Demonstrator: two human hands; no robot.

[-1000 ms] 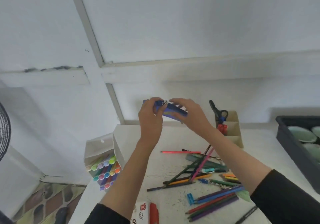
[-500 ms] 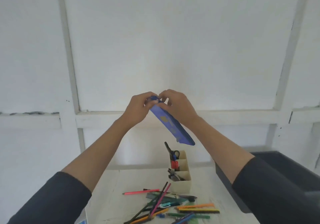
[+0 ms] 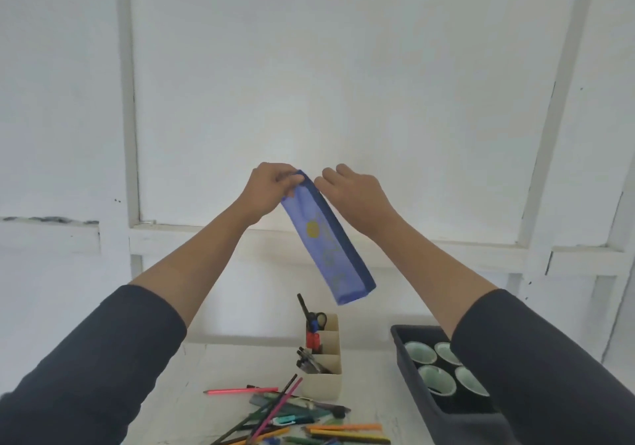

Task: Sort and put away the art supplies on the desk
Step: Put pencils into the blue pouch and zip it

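Above the desk (image 3: 213, 369), left hand (image 3: 268, 190) pinches pouch (image 3: 326, 245)

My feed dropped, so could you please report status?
Left grip pinches top end of long flat blue pencil case, hanging tilted. Right grip beside its top edge, hold unclear. Nothing blocks it.

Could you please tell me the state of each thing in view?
Pencil case, held up, hanging tilted; zip unclear.
Left hand, pinching the case's top.
Right hand, at the case's top; grip unclear.
Organizer, upright, holding scissors and pens.
Pencils, loose on the desk.
Tray, holding four cups.
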